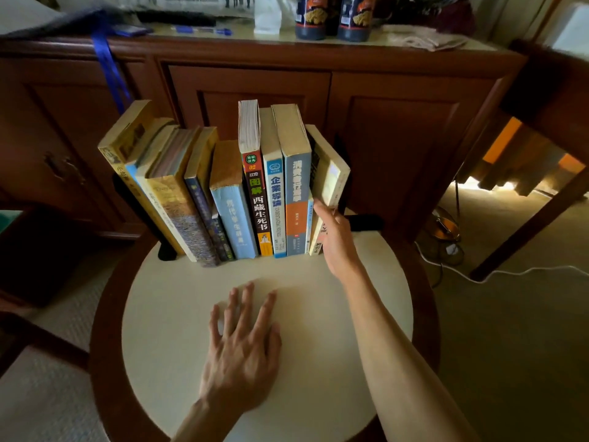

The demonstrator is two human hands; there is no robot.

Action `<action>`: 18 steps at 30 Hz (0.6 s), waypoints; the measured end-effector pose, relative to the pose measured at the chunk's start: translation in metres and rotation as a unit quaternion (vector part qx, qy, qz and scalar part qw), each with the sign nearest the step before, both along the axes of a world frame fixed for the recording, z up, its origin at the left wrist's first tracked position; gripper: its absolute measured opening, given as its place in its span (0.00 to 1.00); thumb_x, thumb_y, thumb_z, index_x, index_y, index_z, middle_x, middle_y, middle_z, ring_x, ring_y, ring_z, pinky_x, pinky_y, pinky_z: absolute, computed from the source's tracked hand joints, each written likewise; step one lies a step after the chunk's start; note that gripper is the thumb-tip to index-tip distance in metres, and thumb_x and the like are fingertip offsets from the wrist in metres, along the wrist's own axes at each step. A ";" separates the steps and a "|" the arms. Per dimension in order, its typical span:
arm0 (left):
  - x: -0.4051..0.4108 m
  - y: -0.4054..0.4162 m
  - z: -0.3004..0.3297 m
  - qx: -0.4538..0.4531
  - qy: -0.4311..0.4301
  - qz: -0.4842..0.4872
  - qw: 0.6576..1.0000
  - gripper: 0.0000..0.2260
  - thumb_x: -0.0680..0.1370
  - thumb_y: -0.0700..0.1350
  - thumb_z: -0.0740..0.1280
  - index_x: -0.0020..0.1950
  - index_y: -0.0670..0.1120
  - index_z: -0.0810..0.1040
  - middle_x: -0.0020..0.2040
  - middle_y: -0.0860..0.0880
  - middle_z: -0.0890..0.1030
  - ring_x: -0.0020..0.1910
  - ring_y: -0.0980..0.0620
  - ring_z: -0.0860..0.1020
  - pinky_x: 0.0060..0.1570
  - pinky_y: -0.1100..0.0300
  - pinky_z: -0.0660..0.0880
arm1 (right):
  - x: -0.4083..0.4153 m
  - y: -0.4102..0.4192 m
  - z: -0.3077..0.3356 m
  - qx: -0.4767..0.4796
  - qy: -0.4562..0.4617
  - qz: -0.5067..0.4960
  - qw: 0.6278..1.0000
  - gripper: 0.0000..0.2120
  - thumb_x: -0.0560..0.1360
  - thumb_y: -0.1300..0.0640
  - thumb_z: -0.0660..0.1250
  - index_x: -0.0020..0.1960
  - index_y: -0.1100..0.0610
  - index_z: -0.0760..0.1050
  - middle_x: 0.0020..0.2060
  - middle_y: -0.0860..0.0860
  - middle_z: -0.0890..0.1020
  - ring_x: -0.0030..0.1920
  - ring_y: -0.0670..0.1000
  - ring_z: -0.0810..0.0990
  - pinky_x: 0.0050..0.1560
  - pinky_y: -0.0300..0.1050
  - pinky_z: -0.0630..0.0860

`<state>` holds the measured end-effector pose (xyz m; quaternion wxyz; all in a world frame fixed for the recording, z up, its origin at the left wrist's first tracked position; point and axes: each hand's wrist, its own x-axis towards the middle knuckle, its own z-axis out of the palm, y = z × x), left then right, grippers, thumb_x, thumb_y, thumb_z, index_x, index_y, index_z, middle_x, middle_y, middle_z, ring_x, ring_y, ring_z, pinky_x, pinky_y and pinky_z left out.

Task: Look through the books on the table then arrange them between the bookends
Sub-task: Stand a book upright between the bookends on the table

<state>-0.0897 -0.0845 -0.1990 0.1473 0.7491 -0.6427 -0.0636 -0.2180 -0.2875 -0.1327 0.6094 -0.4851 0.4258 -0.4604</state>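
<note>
The right hand [334, 237] holds the last book [330, 177] at the row's end (steadying it against the bookend [365, 223]); the left hand [242, 342] lies flat, fingers apart, on the table [366, 282].

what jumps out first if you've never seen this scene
A row of books stands spines-out at the far edge of the round table, the left ones leaning. The right hand touches the rightmost book, by the black bookend. The left hand lies flat on the tabletop.
</note>
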 end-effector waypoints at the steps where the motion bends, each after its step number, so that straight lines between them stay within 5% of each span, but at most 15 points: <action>1: 0.000 0.000 0.000 0.002 0.003 0.000 1.000 0.28 0.81 0.62 0.41 0.81 0.63 0.45 0.82 0.53 0.41 0.81 0.50 0.36 0.77 0.47 0.34 | -0.001 -0.001 -0.008 0.003 -0.001 0.034 0.999 0.15 0.75 0.39 0.68 0.54 0.48 0.80 0.48 0.48 0.87 0.52 0.49 0.85 0.61 0.55 0.78; 4: 0.000 -0.001 0.001 0.000 -0.004 0.005 1.000 0.28 0.80 0.62 0.42 0.81 0.62 0.48 0.82 0.52 0.43 0.81 0.50 0.39 0.77 0.48 0.36 | -0.007 0.003 -0.025 -0.010 0.006 0.106 0.994 0.22 0.76 0.38 0.68 0.66 0.45 0.76 0.60 0.46 0.83 0.62 0.46 0.81 0.67 0.48 0.72; 6: -0.001 -0.001 0.003 0.009 -0.009 0.006 1.000 0.28 0.80 0.63 0.41 0.81 0.63 0.47 0.82 0.53 0.43 0.81 0.52 0.38 0.78 0.48 0.36 | -0.008 0.004 -0.026 -0.032 0.058 0.104 0.992 0.23 0.76 0.43 0.70 0.69 0.46 0.73 0.59 0.44 0.83 0.60 0.41 0.81 0.61 0.38 0.75; 9: -0.001 0.000 0.006 0.017 -0.005 0.012 1.000 0.29 0.78 0.64 0.39 0.81 0.65 0.46 0.82 0.55 0.41 0.80 0.54 0.36 0.77 0.50 0.35 | -0.006 0.000 -0.030 -0.066 0.163 0.097 0.980 0.25 0.70 0.42 0.76 0.65 0.45 0.76 0.55 0.42 0.85 0.57 0.41 0.82 0.61 0.45 0.78; 13: -0.004 -0.001 0.006 0.017 0.000 0.017 1.000 0.29 0.77 0.65 0.38 0.80 0.67 0.46 0.82 0.56 0.42 0.80 0.54 0.36 0.78 0.49 0.35 | -0.007 -0.004 -0.031 -0.081 0.258 0.114 0.956 0.26 0.67 0.43 0.79 0.62 0.48 0.79 0.53 0.42 0.85 0.53 0.40 0.83 0.54 0.36 0.77; 18: -0.006 -0.002 0.006 0.018 -0.010 0.028 0.999 0.30 0.77 0.64 0.37 0.80 0.66 0.46 0.83 0.55 0.42 0.81 0.53 0.38 0.78 0.48 0.36 | -0.004 -0.012 -0.039 -0.064 0.289 0.120 0.948 0.28 0.66 0.53 0.81 0.63 0.51 0.77 0.56 0.47 0.84 0.55 0.46 0.82 0.56 0.42 0.78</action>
